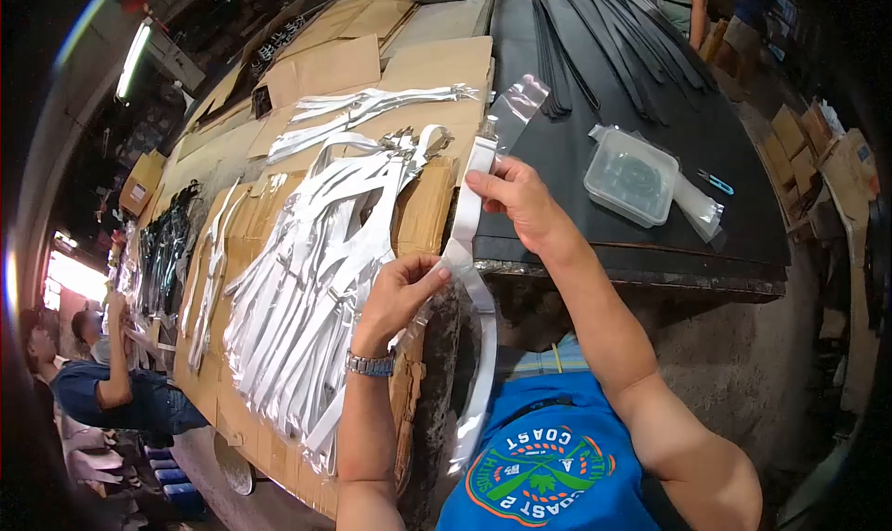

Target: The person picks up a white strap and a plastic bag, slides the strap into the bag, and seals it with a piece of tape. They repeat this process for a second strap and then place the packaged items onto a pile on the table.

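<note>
A pair of white suspenders (487, 345) is stretched between my two hands, its loose strap hanging down beside my blue shirt. My left hand (401, 297) pinches it near the joint where the straps meet. Higher up, my right hand (522, 201) grips a strap between thumb and fingers, just below a metal clip (489, 128) at its top end. Left of my hands, a large pile of white suspenders (297, 271) with metal clips lies on cardboard. A clear plastic sleeve (520, 104) lies beyond my right hand.
On the black-covered table (595, 220) stand a clear plastic tub (632, 173) and blue thread snips (715, 183). Bundles of black straps (553, 57) lie farther back. More white suspenders (362, 108) rest beyond the pile. A person in dark clothes (121, 387) is at the left.
</note>
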Available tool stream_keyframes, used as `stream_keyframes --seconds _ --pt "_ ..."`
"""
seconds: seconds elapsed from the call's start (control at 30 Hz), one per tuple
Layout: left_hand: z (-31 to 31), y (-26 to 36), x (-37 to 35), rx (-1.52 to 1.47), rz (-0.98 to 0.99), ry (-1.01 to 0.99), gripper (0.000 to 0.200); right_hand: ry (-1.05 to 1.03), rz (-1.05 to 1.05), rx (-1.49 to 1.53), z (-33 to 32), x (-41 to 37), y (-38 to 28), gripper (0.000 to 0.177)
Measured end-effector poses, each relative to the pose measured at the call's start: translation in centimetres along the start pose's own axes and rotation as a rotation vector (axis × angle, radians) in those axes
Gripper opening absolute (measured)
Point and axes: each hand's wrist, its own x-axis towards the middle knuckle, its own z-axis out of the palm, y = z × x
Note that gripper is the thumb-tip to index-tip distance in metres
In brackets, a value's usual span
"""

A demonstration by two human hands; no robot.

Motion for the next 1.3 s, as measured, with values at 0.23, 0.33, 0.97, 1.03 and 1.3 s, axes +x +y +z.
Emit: stream_keyframes --seconds 0.23,0.33,0.97,1.03,1.3 --pt "3.2 2.4 -0.7 -0.124 0.061 -0.027 0.029 0.021 -0.028 -0.061 -1.6 -0.4 -0.6 0.019" --pt "3.3 2.1 -0.2 -0.002 0.029 -0.083 0.027 0.047 -0.017 -0.062 -2.3 -0.4 -1.7 0.021" --pt "5.9 3.3 0.9 -0.238 0.077 -0.032 0.038 -0.136 0.189 -0.078 -2.9 -6.6 0.4 0.03" --pt "6.3 3.4 1.0 -0.245 0.076 -0.021 0.042 -0.161 0.198 -0.054 -2.8 -7.3 0.5 0.03" --pt "7.2 2.7 1.1 -0.241 -0.026 0.028 0.03 -0.172 0.142 -0.178 -4.2 -8.5 1.4 0.023"
